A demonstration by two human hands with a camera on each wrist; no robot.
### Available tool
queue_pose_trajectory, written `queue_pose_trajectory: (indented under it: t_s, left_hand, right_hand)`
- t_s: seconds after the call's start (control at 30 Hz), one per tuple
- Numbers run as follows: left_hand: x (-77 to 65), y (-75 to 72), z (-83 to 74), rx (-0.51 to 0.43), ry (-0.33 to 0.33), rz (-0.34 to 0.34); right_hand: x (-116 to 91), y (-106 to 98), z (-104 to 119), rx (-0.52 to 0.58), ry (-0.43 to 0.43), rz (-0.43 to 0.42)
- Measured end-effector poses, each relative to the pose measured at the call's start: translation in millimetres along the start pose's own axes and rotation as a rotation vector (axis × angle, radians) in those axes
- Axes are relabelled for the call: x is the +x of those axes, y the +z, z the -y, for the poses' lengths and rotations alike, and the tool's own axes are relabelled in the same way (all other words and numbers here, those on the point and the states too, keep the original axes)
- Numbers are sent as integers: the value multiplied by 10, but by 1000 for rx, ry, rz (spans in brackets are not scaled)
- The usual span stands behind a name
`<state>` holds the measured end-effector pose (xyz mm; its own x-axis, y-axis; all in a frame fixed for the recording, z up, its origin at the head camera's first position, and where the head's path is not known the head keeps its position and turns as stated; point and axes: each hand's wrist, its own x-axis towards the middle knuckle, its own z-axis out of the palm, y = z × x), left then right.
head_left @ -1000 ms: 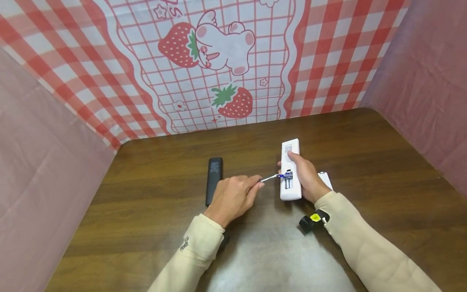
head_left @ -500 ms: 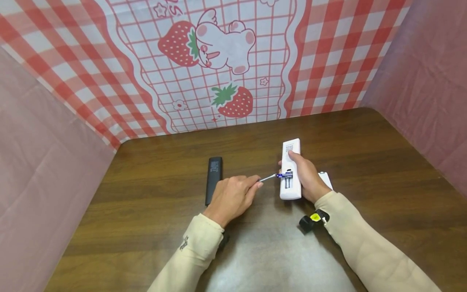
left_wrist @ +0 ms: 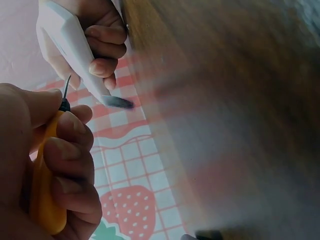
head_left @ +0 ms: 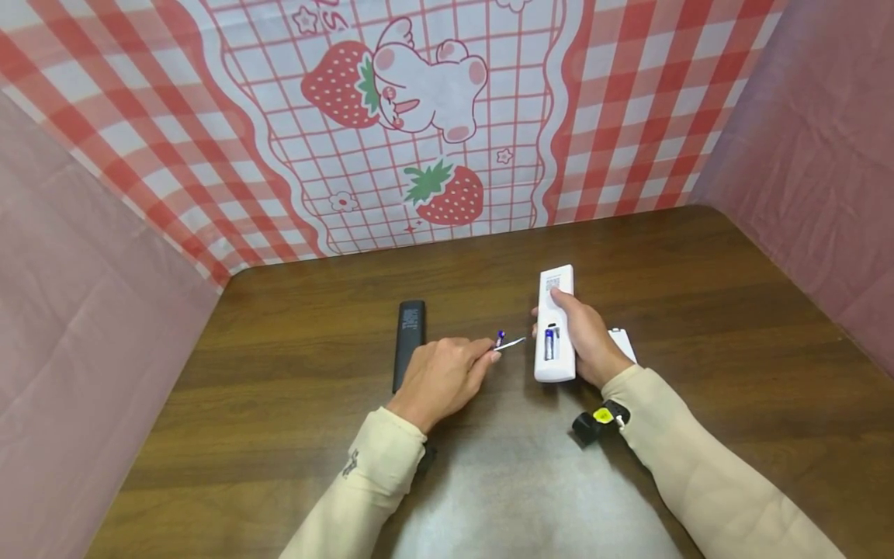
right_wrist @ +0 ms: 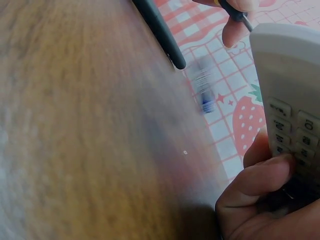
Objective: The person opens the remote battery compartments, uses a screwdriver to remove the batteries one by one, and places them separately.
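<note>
My left hand (head_left: 447, 380) grips a screwdriver with a yellow handle (left_wrist: 50, 215), its thin metal shaft (head_left: 511, 344) pointing at the white remote control (head_left: 555, 299). My right hand (head_left: 590, 341) holds that remote back side up, thumb on its back, with the keypad facing down. One blue-and-silver battery (head_left: 549, 345) sits in its uncovered battery compartment. A second battery (head_left: 500, 338), blurred in the right wrist view, is outside the remote, near the left fingertips. Whether it touches the table cannot be told. The shaft tip stands apart from the remote.
A black remote control (head_left: 410, 341) lies on the brown wooden table (head_left: 293, 349) just beyond the left hand. Beside the right wrist lies a small white cover (head_left: 621, 345), partly hidden. A red-checked cloth (head_left: 628, 116) with strawberries hangs behind the table.
A battery has come out of the white remote's compartment and moved left, toward the left hand. The screwdriver tip has left the compartment. Both hands have stayed almost in place.
</note>
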<state>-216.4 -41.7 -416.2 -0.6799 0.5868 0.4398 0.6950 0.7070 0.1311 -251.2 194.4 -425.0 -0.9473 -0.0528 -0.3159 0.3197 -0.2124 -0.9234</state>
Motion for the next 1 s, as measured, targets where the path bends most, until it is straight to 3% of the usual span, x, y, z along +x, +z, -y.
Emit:
queue_pose_trajectory:
  t_s: [1.0]
  left_hand:
    - [1, -9, -4, -20, -72, 24]
  right_hand:
    - [-15, 14, 5, -2, -4, 12]
